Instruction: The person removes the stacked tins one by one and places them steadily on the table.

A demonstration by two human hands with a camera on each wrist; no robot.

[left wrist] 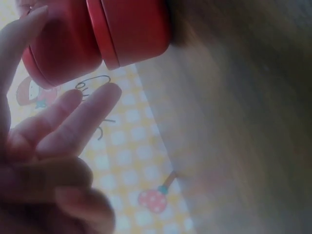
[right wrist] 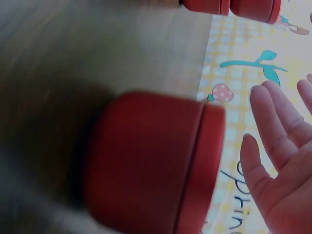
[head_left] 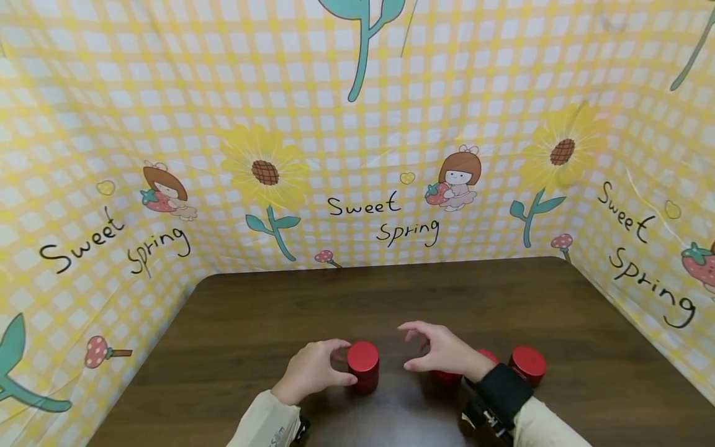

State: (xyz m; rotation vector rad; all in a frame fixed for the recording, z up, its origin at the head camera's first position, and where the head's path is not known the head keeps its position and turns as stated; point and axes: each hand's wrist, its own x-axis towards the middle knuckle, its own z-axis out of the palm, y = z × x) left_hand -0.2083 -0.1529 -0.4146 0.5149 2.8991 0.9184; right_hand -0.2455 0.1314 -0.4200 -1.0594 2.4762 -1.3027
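Two small red lidded tins stand one on the other on the table, seen side-on in the left wrist view. The upper tin (left wrist: pixel 68 44) rests on the lower tin (left wrist: pixel 136 29). My left hand (head_left: pixel 315 372) holds the upper tin (head_left: pixel 363 357) from the left, thumb in front and forefinger behind; the other fingers extend below, off the tin. My right hand (head_left: pixel 441 351) hovers to the right, fingers spread and loosely bent, holding nothing. Another red tin (head_left: pixel 527 363) stands right of my right wrist. More red shows around that wrist, partly hidden; I cannot tell how many tins.
A dark brown wooden table (head_left: pixel 290 310) lies under both hands. Yellow checked cloth (head_left: pixel 346 155) with printed flowers and lettering surrounds its back and sides. In the right wrist view, a red tin (right wrist: pixel 146 161) stands close to the camera.
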